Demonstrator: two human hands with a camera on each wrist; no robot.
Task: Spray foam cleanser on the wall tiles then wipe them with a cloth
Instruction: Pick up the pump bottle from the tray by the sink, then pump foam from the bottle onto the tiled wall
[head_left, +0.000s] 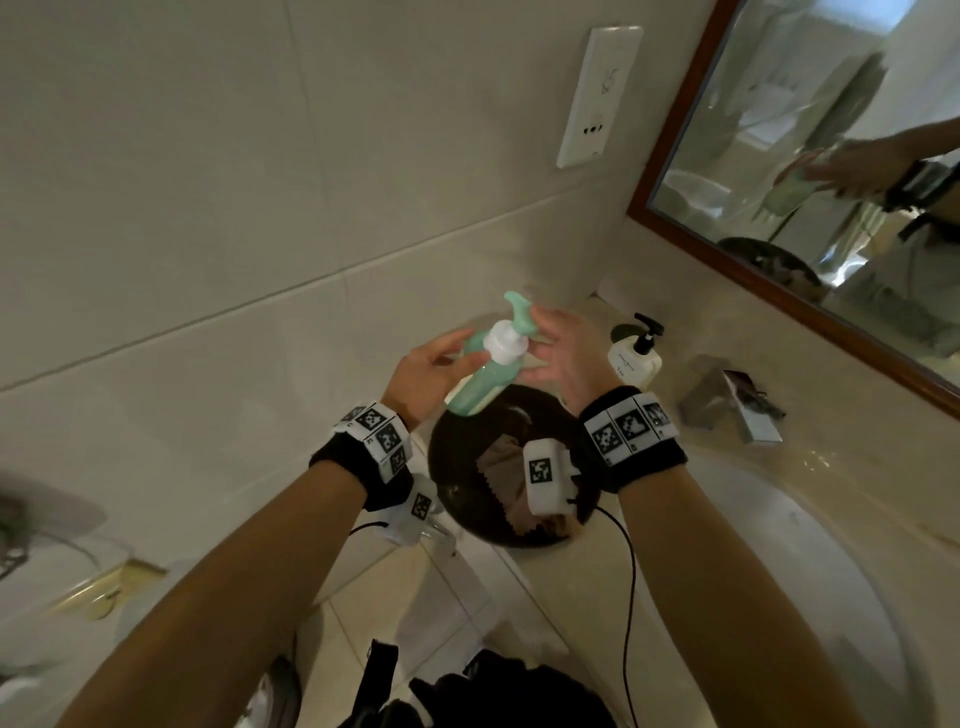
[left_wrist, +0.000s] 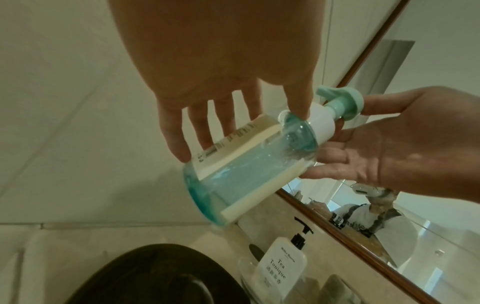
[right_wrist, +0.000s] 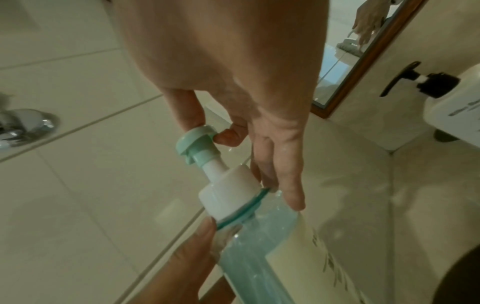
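The foam cleanser bottle (head_left: 480, 376) is clear teal with a white collar and a mint pump head (right_wrist: 193, 139). It is tilted in the air above a dark bowl, in front of the pale wall tiles (head_left: 208, 208). My left hand (head_left: 441, 358) grips its body, fingers behind the label and thumb at the shoulder (left_wrist: 241, 127). My right hand (head_left: 550, 338) pinches the pump head between thumb and forefinger (right_wrist: 207, 131), its other fingers lying along the collar. A beige cloth (head_left: 501, 467) with a zigzag edge lies in the bowl.
The dark round bowl (head_left: 452, 457) stands on the counter by the wall. A white lotion bottle with a black pump (head_left: 634, 358) and a chrome faucet (head_left: 727, 400) stand to the right. A framed mirror (head_left: 831, 156), a socket plate (head_left: 597, 98) and the sink basin (head_left: 779, 545) are nearby.
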